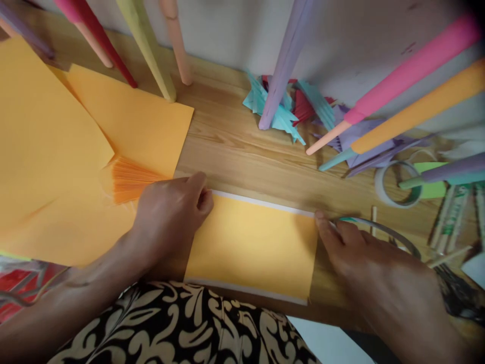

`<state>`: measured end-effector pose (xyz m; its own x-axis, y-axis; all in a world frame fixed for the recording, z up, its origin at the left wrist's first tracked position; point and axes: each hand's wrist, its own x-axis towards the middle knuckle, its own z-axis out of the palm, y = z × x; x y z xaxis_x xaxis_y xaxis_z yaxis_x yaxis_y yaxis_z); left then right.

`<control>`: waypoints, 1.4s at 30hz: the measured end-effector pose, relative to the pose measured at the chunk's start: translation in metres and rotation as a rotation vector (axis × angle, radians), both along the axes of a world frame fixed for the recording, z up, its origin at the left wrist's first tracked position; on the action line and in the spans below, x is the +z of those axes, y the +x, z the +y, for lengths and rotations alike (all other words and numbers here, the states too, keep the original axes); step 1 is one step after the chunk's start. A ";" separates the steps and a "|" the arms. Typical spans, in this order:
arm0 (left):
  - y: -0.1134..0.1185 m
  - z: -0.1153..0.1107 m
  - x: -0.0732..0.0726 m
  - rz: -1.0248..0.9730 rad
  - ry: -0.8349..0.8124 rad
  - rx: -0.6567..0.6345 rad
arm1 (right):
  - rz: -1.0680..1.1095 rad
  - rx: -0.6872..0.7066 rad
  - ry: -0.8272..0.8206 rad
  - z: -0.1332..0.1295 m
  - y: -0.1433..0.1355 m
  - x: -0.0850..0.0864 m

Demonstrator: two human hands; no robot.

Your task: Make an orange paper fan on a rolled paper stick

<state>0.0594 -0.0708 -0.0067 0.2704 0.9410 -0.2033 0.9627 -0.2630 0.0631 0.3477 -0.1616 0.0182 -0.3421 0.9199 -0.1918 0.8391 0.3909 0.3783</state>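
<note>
A yellow-orange paper rectangle [252, 242] lies on the wooden table, with white strips along its far and near edges. At its far left corner is my left hand [172, 210], fingers curled into a fist with thumb and index finger pressed together; what they pinch is too hidden to name. My right hand [364, 258] touches the far right corner, its fingertips pressed together on the end of the white strip. A roll of tape [403, 242] is partly hidden behind my right hand. Pleated orange paper [132, 179] sits just left of my left hand.
Large orange sheets [125, 111] cover the left side. Coloured paper tubes [282, 65] stand or lean along the wall. Behind are crumpled teal, red and purple papers [278, 114]. At the right are a white tape roll [397, 184], green-marked sticks [450, 217] and dark tangled items [458, 293].
</note>
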 end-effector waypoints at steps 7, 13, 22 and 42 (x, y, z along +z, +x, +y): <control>0.002 0.003 0.009 0.011 -0.057 -0.006 | -0.211 0.049 -0.057 0.003 -0.005 0.002; 0.004 0.001 0.010 0.020 -0.071 -0.022 | -0.221 -0.053 -0.158 0.004 -0.013 0.007; -0.025 -0.015 0.028 0.031 0.028 -0.034 | -0.227 -0.099 -0.195 0.006 -0.020 0.009; 0.001 -0.049 0.005 -0.125 0.228 -0.491 | -0.109 -0.149 -0.272 0.012 -0.016 0.025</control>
